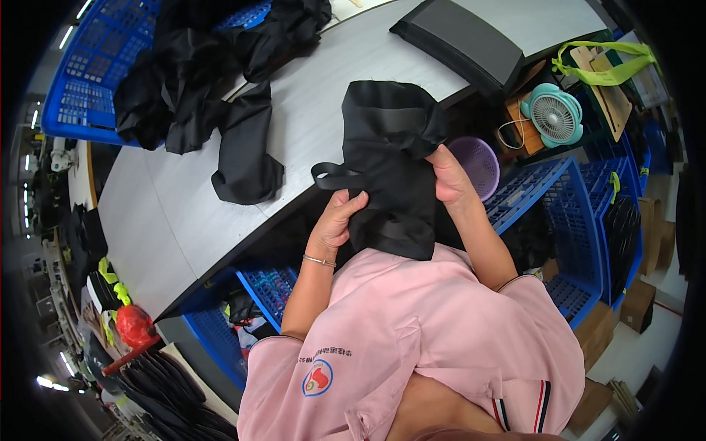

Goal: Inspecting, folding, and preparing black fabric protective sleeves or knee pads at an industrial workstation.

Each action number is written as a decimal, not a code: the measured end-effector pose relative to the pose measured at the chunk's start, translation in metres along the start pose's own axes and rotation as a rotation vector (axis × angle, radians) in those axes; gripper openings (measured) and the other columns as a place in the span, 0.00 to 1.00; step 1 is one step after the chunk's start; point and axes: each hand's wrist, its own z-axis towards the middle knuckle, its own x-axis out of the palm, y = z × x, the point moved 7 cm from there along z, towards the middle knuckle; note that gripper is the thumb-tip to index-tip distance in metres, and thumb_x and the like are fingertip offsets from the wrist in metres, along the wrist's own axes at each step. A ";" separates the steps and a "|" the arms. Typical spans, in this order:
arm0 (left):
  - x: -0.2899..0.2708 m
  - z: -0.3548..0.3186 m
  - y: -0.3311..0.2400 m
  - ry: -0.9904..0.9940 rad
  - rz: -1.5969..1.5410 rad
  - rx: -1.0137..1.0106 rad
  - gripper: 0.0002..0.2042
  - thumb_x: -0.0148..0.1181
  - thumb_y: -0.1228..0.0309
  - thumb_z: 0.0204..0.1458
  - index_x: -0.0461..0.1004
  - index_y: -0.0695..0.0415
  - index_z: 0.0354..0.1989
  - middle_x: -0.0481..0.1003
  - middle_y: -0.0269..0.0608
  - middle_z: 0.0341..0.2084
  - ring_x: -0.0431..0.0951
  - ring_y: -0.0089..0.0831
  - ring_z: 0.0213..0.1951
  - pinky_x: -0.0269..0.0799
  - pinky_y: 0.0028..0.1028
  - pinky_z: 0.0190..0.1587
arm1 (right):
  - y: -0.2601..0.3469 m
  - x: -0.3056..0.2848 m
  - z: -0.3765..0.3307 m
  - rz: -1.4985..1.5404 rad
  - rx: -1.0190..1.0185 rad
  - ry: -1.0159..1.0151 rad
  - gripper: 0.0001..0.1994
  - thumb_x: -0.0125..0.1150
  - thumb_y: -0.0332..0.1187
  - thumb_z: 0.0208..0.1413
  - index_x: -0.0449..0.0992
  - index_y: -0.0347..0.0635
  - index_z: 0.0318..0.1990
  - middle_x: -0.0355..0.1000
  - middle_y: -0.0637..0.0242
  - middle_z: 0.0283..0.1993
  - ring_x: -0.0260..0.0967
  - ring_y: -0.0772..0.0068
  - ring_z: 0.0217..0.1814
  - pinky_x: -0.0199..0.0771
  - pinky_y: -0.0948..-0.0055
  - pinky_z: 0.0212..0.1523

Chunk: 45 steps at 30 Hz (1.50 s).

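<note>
A black fabric piece (390, 158) with a small strap loop on its left side is held up in front of my chest, over the table's near edge. My left hand (340, 217) pinches its lower left side, just below the loop, with the thumb on top. At the upper right, my right hand (450, 175) grips the fabric's edge; some of its fingers are hidden behind the cloth. Another black fabric piece (246, 154) lies on the table to the left, beside a heap of black fabric (176, 92).
A blue basket (88, 95) at the far left holds part of the heap. A dark flat stack (460, 40) lies on the pale table (158, 220) at the back right. To the right are a turquoise fan (555, 116), a purple basket (478, 165) and blue crates (581, 228).
</note>
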 end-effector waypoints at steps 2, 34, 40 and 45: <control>0.000 -0.004 -0.012 -0.019 0.072 0.120 0.22 0.64 0.77 0.54 0.70 0.63 0.59 0.76 0.40 0.52 0.77 0.28 0.51 0.71 0.29 0.57 | 0.006 -0.009 0.001 -0.154 -0.031 -0.070 0.13 0.61 0.30 0.60 0.78 0.35 0.50 0.79 0.64 0.48 0.75 0.72 0.49 0.76 0.70 0.51; 0.017 0.018 -0.069 -0.146 0.119 0.241 0.09 0.61 0.72 0.60 0.80 0.64 0.44 0.81 0.35 0.34 0.80 0.22 0.33 0.77 0.23 0.38 | 0.106 0.046 -0.027 -0.721 -0.597 -0.191 0.09 0.61 0.30 0.61 0.80 0.38 0.46 0.77 0.66 0.44 0.74 0.78 0.46 0.73 0.78 0.44; 0.010 0.016 -0.070 -0.127 0.482 0.149 0.07 0.62 0.71 0.59 0.80 0.63 0.39 0.78 0.29 0.28 0.74 0.15 0.27 0.69 0.18 0.30 | 0.106 0.096 -0.014 -1.473 -0.601 -0.045 0.10 0.65 0.30 0.56 0.80 0.40 0.44 0.75 0.67 0.51 0.71 0.78 0.45 0.70 0.79 0.42; 0.024 0.007 -0.080 -0.140 0.447 0.237 0.08 0.62 0.71 0.59 0.80 0.63 0.41 0.77 0.26 0.26 0.69 0.10 0.24 0.61 0.14 0.25 | 0.101 0.072 -0.006 -1.626 -0.350 -0.109 0.07 0.64 0.29 0.54 0.79 0.41 0.40 0.76 0.69 0.37 0.71 0.76 0.33 0.68 0.76 0.33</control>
